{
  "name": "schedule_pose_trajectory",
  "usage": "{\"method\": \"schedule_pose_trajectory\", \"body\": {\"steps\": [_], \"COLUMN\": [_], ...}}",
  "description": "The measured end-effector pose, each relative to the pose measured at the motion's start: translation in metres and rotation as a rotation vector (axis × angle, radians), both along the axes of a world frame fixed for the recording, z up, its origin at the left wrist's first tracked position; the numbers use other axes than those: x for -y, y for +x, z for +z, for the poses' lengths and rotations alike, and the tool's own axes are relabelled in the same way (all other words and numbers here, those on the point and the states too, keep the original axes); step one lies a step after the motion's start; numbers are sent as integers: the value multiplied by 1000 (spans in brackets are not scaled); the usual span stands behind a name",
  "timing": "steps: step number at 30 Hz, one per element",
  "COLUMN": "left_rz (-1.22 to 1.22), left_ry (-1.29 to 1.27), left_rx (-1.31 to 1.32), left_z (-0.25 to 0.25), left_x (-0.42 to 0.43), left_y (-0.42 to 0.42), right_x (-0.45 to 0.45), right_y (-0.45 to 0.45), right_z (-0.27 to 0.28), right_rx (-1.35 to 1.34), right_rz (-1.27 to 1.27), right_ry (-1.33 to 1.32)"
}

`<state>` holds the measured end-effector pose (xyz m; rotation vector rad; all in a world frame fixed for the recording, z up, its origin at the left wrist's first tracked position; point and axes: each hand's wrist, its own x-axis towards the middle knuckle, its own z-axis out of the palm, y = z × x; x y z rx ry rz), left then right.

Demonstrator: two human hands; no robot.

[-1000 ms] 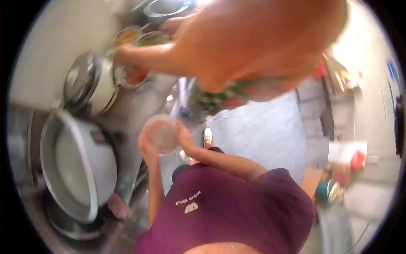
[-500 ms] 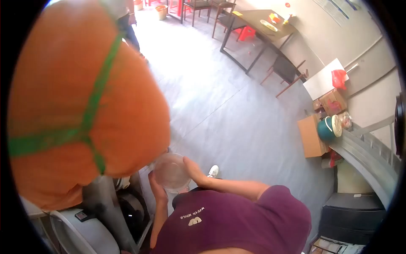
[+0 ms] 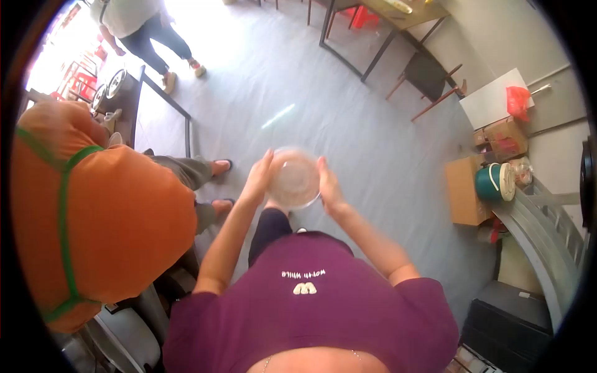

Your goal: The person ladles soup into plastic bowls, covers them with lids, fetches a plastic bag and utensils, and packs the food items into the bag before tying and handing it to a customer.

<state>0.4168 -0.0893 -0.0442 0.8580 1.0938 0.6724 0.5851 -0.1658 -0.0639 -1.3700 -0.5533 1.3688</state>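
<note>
From my remote seat, I judge the step in hand to be a two-handed hold on a clear bowl. It sits in front of the purple shirt, above the floor. My left hand closes on one side of it and my right hand on the opposite side, so the bowl is gripped between them. As I judge it, any move from here calls for both hands travelling together, with even, light pressure and the rim kept level.

The bowl is round, smooth and see-through, with faint rings and a pale glint; I can't tell plastic from glass, nor whether anything is inside. The shirt is soft, matt cloth with small white lettering.

Left of the shirt, a person wears loose, puffed orange fabric crossed by flat green straps. Well to its right I see a teal bucket, rounded, with a pale lid, beside a stiff, flat-sided cardboard box. Ahead and to the right of the shirt stands a dark-seated chair with thin legs.
</note>
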Motion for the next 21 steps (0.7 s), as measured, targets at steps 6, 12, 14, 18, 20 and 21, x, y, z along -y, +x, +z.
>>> {"method": "schedule_pose_trajectory", "body": {"steps": [6, 12, 14, 18, 20, 21], "left_rz": [-98, -233, -323, -336, -313, -308], "left_ry": [53, 8, -29, 53, 91, 114], "left_rx": [13, 99, 94, -34, -67, -71], "left_z": [26, 31, 46, 66, 63, 58], "left_x": [-128, -289, -334, -417, -461, -481], "left_y": [98, 189, 217, 277, 306, 317], "right_x": [-117, -247, -283, -370, -417, -437], "right_y": [90, 175, 198, 251, 285, 295], "right_z": [21, 38, 72, 85, 73, 73], "right_rx": [-87, -70, -133, -105, -133, -145], "right_rz": [-154, -269, -280, -320, -295, -278], "right_ry": [32, 151, 60, 57, 89, 105]}}
